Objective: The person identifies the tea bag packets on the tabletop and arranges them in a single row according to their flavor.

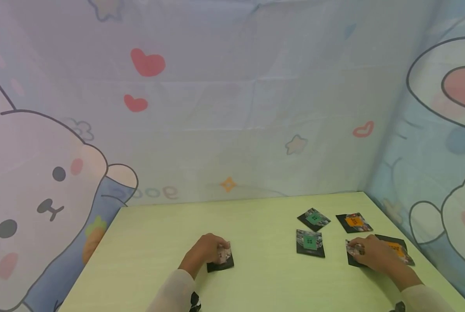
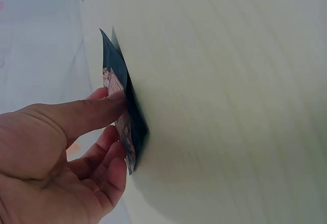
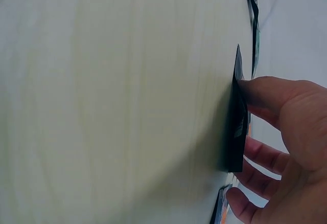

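Observation:
My left hand [image 1: 208, 250] pinches a flat black sachet [image 1: 224, 262] with a pinkish printed label, low over the table left of centre. In the left wrist view the thumb lies on the label of this sachet [image 2: 134, 116], and the other fingers curl at its far side. Over on the right, my right hand [image 1: 374, 254] grips another black sachet [image 1: 351, 258], its printed face partly hidden by the fingers. This sachet [image 3: 237, 127] stands tilted close over the table in the right wrist view, the thumb against its upper part.
Two sachets with green labels, one behind [image 1: 314, 219] and one in front [image 1: 310, 242], lie right of centre. An orange-labelled sachet [image 1: 354, 222] lies behind my right hand, another [image 1: 400, 248] beside it. A printed cloth [image 1: 255, 108] hangs behind the pale table [image 1: 263, 281].

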A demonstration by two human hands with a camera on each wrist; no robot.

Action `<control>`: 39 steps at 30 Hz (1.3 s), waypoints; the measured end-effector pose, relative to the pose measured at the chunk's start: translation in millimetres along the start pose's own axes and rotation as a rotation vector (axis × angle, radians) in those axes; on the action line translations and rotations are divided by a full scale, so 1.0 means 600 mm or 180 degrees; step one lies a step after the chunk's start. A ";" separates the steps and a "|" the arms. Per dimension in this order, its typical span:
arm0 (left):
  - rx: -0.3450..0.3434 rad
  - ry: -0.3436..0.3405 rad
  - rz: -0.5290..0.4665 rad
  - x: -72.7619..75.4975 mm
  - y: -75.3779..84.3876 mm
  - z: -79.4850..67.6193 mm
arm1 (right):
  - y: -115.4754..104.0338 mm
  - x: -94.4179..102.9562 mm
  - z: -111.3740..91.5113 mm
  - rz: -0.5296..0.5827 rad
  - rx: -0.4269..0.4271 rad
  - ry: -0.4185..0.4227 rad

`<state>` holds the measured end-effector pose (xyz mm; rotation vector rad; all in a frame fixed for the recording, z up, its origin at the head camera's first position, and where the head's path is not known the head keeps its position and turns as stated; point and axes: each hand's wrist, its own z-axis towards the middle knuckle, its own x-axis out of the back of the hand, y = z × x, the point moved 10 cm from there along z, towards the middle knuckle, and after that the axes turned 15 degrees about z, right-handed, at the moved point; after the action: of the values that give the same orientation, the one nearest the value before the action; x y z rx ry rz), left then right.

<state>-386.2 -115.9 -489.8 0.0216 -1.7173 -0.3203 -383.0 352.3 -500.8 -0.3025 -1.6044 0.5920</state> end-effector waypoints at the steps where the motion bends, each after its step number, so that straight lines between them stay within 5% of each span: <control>1: 0.0031 0.0000 -0.0011 0.001 -0.007 -0.001 | 0.000 0.000 -0.001 -0.0004 0.0005 0.0003; 21: 0.0349 0.0056 -0.0013 0.042 -0.142 -0.025 | 0.004 -0.004 -0.001 -0.0155 0.0039 0.0037; 39: 0.0444 -0.0042 0.0112 0.058 -0.213 -0.036 | 0.002 0.000 -0.001 -0.0129 0.0083 0.0081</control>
<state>-392.3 -249.8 -482.0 0.0916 -1.7485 -0.1746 -382.3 353.7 -501.2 -0.2568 -1.5736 0.5754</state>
